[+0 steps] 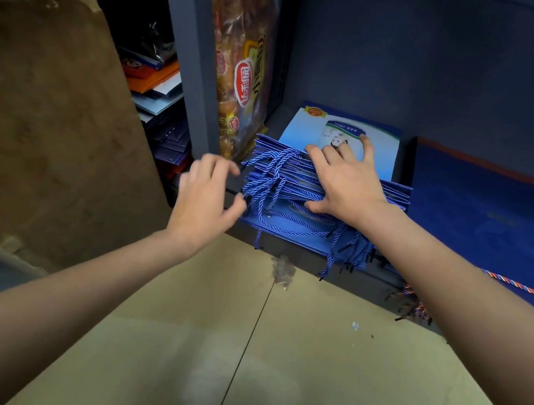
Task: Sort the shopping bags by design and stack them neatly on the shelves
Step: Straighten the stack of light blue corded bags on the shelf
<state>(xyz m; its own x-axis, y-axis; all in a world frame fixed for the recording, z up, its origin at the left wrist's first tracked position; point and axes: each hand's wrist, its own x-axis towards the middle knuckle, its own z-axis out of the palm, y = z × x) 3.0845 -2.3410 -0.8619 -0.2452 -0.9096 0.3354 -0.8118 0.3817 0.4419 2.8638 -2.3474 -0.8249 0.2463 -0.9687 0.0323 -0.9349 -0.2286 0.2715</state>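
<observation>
Head view: right hand (343, 180) rests flat, fingers spread, on stacked blue paper shopping bags with twisted rope handles (299, 186) near the dark shelf's (382, 280) front edge. Left hand (205, 198) hovers loosely open, empty, beside the stack.

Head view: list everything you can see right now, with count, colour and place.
Light-blue bags: one fanned stack, blue rope handles, shelf centre.
Dark-blue bags: one stack, orange edge, shelf right.
Snack packet: one, orange-brown, upright against the shelf post.
Mixed bags: one pile, orange, white, navy, left compartment.
Cardboard box: one, brown, far left.
Left hand: open, beside the handles.
Right hand: spread flat on the fanned stack.
</observation>
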